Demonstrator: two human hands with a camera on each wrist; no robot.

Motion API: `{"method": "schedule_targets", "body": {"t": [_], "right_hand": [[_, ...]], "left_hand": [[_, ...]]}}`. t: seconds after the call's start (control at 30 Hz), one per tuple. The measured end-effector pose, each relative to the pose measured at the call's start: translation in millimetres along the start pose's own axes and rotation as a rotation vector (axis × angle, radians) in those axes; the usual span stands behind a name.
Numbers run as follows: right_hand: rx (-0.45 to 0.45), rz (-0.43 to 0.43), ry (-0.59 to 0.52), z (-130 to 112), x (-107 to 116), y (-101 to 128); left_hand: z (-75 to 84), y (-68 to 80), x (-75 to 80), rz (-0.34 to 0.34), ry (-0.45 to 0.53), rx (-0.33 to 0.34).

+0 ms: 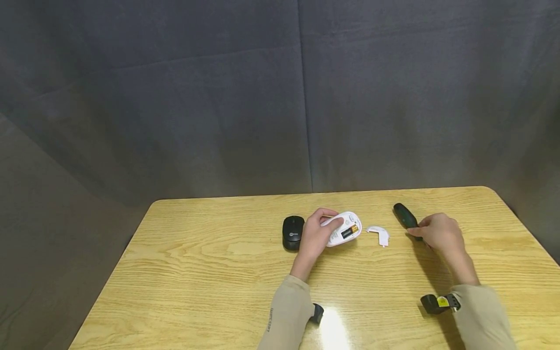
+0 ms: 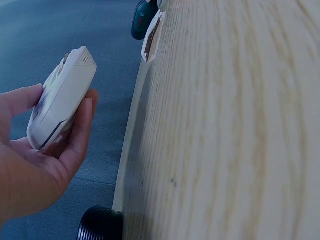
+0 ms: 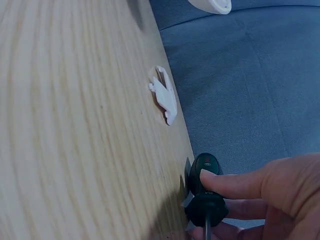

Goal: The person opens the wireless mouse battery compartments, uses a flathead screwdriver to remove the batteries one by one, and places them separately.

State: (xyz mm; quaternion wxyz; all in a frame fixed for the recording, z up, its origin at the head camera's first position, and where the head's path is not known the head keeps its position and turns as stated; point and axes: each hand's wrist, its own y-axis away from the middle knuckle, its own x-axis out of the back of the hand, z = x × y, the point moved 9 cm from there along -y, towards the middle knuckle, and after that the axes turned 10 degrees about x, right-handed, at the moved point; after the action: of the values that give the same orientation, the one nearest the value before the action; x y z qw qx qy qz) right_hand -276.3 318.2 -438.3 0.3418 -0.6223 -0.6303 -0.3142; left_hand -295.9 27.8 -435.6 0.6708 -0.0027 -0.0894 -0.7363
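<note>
My left hand (image 1: 316, 232) grips a white computer mouse (image 1: 336, 238) with its underside turned up, thumb on top and fingers beneath. A battery (image 1: 350, 231) shows in its uncovered compartment. In the left wrist view the mouse (image 2: 65, 95) is held above the table. My right hand (image 1: 442, 236) pinches a dark green screwdriver (image 1: 405, 215) near the shaft end of its handle; the right wrist view shows the thumb on the handle (image 3: 206, 164) and the metal shaft pointing back toward the wrist. Between the hands lies a white curved battery cover (image 1: 382, 235).
A black mouse (image 1: 292, 233) sits on the wooden table (image 1: 197, 272) just left of my left hand. Behind the table's far edge hangs a dark grey curtain (image 1: 218, 107). Each sleeve carries a small black wrist camera (image 1: 430, 304).
</note>
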Motion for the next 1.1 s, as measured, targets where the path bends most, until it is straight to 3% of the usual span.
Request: {"method": "schedule_targets", "body": {"t": [0.3,0.47,0.8,1.1], "right_hand": [[-0.078,0.03,0.067,5,4,3],[-0.04,0.028,0.079,0,3,1],[0.143,0.079,0.102,-35,11,-3],[0.393,0.076,-0.098,-94,2,-1]], "left_hand": [[-1.3,-0.9,0.2,0.0,-0.007,-0.002],[-1.4,-0.8,-0.1,0.0,-0.011,-0.002],[-1.8,-0.8,-0.2,0.003,-0.008,-0.007],[-2.8,0.7,-0.2,0.048,0.054,0.028]]}}
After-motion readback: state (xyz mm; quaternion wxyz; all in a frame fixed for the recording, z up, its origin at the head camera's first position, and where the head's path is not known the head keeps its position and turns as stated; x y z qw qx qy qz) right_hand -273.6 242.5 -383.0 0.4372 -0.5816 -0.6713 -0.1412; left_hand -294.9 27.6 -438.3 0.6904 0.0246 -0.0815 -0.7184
